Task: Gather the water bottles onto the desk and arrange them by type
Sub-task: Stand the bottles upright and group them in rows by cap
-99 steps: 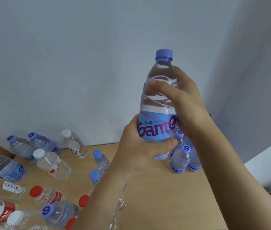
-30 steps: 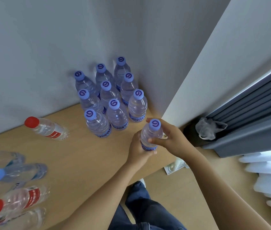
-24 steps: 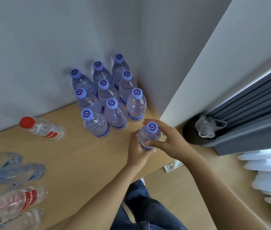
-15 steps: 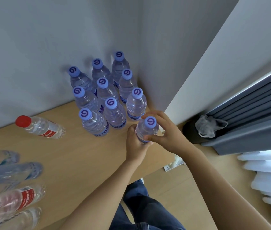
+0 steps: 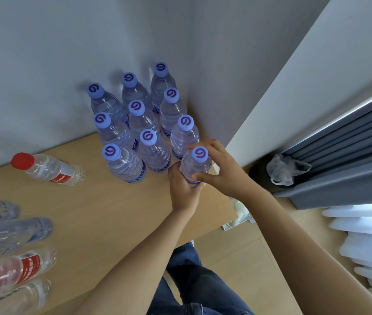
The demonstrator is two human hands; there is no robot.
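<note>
1. Nine blue-capped bottles (image 5: 143,120) stood upright in a tight block in the desk (image 5: 103,205) corner, at the upper middle of the frame; that type looked nearly sorted.
2. A tenth blue-capped bottle, the held bottle (image 5: 196,165), stood at the block's near right end, close to the desk edge and just beside its neighbour. Whether its base already rested on the desk could not be told.
3. The left hand (image 5: 181,186) curled round its lower body and the right hand (image 5: 220,171) wrapped its shoulder from the right; both hands gripped it.
4. A red-capped bottle (image 5: 48,169) lay on its side at the left.
5. More loose bottles (image 5: 12,253), red and blue mixed, lay at the lower left, blurred. By my judgement these remained to be stood up and grouped, so roughly half the arranging was left.
</note>
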